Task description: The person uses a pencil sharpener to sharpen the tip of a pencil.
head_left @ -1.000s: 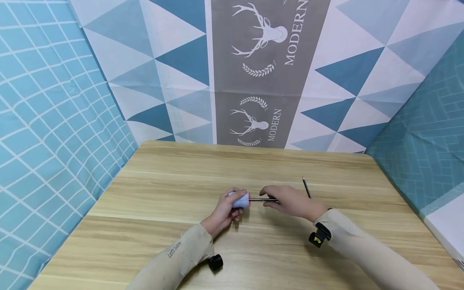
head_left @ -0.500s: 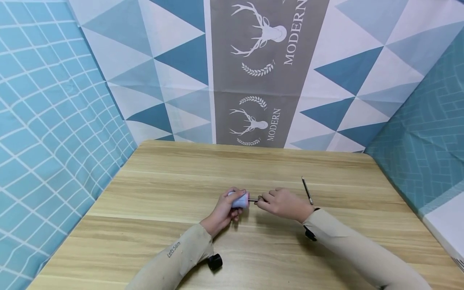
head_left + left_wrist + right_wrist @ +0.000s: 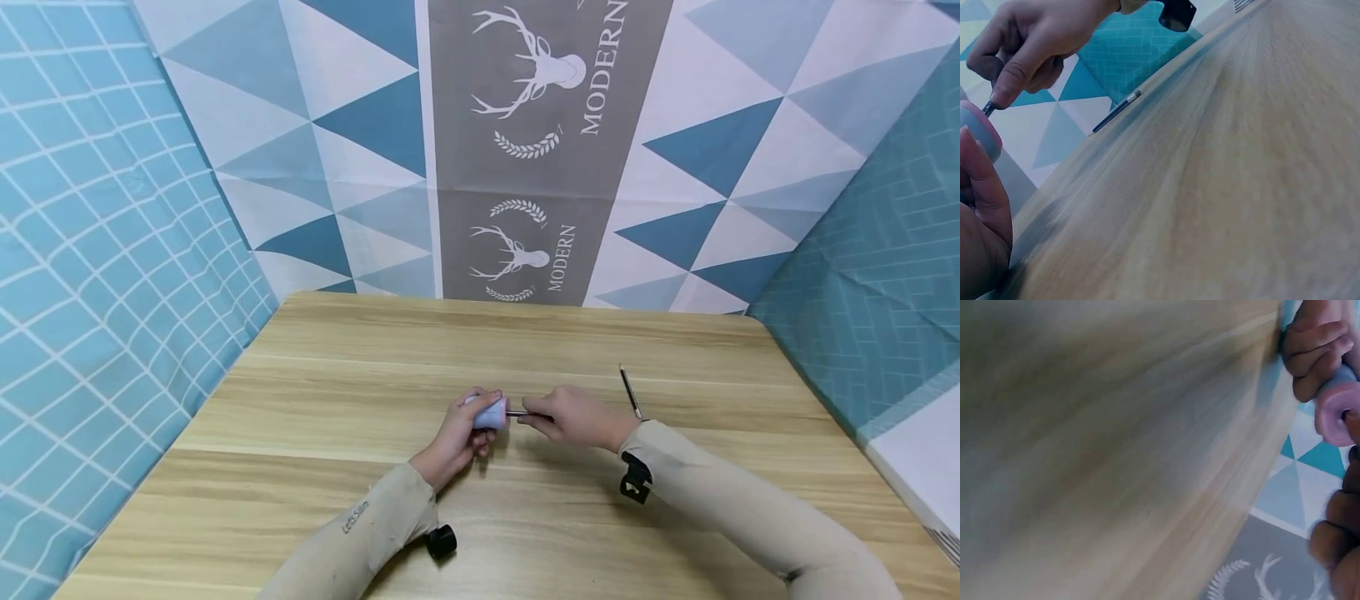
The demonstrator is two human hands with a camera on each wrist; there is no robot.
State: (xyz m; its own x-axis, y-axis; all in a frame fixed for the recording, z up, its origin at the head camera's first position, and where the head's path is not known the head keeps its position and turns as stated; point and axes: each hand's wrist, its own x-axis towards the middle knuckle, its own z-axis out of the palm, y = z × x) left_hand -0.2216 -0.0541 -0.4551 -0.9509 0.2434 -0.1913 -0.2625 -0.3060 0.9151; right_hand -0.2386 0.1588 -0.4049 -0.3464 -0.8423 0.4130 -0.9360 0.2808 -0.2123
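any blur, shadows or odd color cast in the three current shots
Head view: fairly crisp, with soft shadows on the table below the left hand and right hand; left wrist view: bluish cast, wood grain soft; right wrist view: table grain smeared and dim, the pink-rimmed cylinder cut off at the right edge.

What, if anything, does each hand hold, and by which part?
The left hand grips the pale blue, pink-ended cylinder round its side. The right hand pinches the thin dark rod by the part outside the cylinder.
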